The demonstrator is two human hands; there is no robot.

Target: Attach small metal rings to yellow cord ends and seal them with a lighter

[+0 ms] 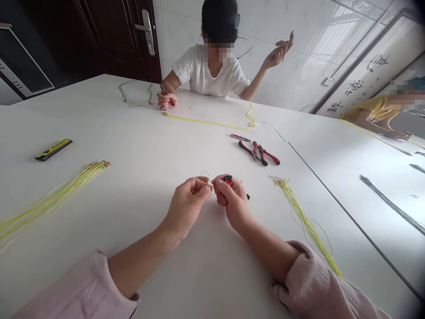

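Nearby, pliers [263, 154] and yellow bundles [75, 183]; left hand [187, 199] and right hand [236, 201], grips closed on thin strand [210, 180].

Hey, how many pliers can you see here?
3: one pair and another pair lie beyond your right hand; a third pair is held by the person opposite. The red-and-black thing partly hidden by your right hand may be another.
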